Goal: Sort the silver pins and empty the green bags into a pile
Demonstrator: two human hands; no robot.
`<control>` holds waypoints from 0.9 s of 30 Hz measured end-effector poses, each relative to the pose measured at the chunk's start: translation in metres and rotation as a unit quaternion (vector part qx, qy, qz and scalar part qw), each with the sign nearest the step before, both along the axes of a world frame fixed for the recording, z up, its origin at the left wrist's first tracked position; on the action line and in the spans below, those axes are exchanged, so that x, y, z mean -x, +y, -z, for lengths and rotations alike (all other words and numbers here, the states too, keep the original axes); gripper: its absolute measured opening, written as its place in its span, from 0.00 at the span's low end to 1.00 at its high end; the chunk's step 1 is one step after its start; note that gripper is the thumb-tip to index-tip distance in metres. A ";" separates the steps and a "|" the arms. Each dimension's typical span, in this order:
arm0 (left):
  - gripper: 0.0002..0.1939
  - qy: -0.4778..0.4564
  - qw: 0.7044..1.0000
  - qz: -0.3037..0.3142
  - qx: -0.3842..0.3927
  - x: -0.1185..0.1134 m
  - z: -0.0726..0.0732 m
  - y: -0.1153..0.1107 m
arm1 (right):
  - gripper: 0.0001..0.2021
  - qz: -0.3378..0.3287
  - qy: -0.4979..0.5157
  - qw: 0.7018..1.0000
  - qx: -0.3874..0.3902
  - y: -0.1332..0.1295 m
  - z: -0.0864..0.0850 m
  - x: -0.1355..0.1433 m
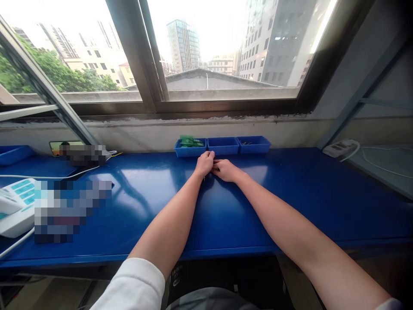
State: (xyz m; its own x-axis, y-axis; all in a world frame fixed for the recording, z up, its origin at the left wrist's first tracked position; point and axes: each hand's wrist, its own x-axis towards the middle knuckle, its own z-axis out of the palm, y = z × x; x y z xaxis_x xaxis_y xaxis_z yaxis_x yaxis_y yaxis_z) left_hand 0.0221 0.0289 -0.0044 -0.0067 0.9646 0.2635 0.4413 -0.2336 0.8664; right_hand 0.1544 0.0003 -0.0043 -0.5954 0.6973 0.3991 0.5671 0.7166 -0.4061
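My left hand (204, 165) and my right hand (227, 170) meet over the blue table (155, 224), just in front of a row of blue bins. Both have their fingers closed and pressed together. A small dark bit shows at the right fingertips, and a thin tip sticks out below the left hand; both are too small to name. Green plastic packets (190, 141) lie in the left bin (191, 151). Beside it is the middle bin (222, 150). Small dark pieces (247, 143) lie in the right bin (258, 149).
A white device with teal keys (19, 202) and a blurred-out object (71, 211) are on the left. A white cable (41, 176) crosses there. A power strip (341, 147) lies at the right, by a metal frame. A window (206, 51) rises behind the table.
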 end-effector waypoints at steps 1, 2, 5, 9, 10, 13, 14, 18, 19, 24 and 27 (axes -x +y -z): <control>0.16 0.022 1.000 -0.005 -0.009 -0.002 -0.003 -0.004 | 0.12 0.008 -0.001 1.000 0.001 0.001 0.000 -0.001; 0.16 0.039 0.999 -0.015 -0.018 -0.004 -0.005 -0.009 | 0.12 0.016 -0.002 1.000 0.001 0.002 0.000 -0.003; 0.16 0.058 0.996 -0.054 -0.034 -0.011 -0.011 -0.019 | 0.13 0.042 -0.012 0.999 -0.007 0.007 -0.001 -0.010; 0.17 0.043 0.996 -0.065 -0.042 -0.014 -0.011 -0.021 | 0.13 0.103 -0.031 0.994 -0.014 0.012 0.000 -0.022; 0.17 0.033 0.997 -0.066 -0.037 -0.013 -0.010 -0.020 | 0.13 0.121 -0.032 0.992 -0.010 0.012 0.000 -0.024; 0.19 -0.034 0.997 -0.064 -0.006 -0.009 -0.006 -0.012 | 0.19 0.140 -0.031 0.990 0.000 0.007 -0.003 -0.023; 0.20 -0.067 0.996 -0.059 0.006 -0.007 -0.005 -0.009 | 0.23 0.131 -0.036 0.991 -0.002 0.004 -0.005 -0.020; 0.25 -0.204 0.978 -0.010 0.048 -0.001 -0.002 0.000 | 0.33 0.089 -0.101 0.991 0.011 -0.012 -0.011 -0.002; 0.27 -0.233 0.970 0.006 0.063 0.000 -0.003 0.001 | 0.35 0.102 -0.116 0.988 0.020 -0.015 -0.012 0.002; 0.31 -0.307 0.942 0.063 0.117 0.001 -0.006 0.002 | 0.34 0.115 -0.148 0.982 0.018 -0.019 -0.011 0.009; 0.30 -0.317 0.938 0.066 0.128 0.001 -0.007 0.001 | 0.30 0.115 -0.147 0.983 0.000 -0.018 -0.010 0.007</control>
State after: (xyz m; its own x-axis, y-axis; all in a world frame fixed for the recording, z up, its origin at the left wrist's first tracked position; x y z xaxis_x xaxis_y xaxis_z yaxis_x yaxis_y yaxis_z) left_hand 0.0213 0.0300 0.0023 0.0401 0.9992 0.0067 -0.1986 0.0014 0.9801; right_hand 0.1469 -0.0175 0.0060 -0.5115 0.8267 0.2344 0.8065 0.5560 -0.2010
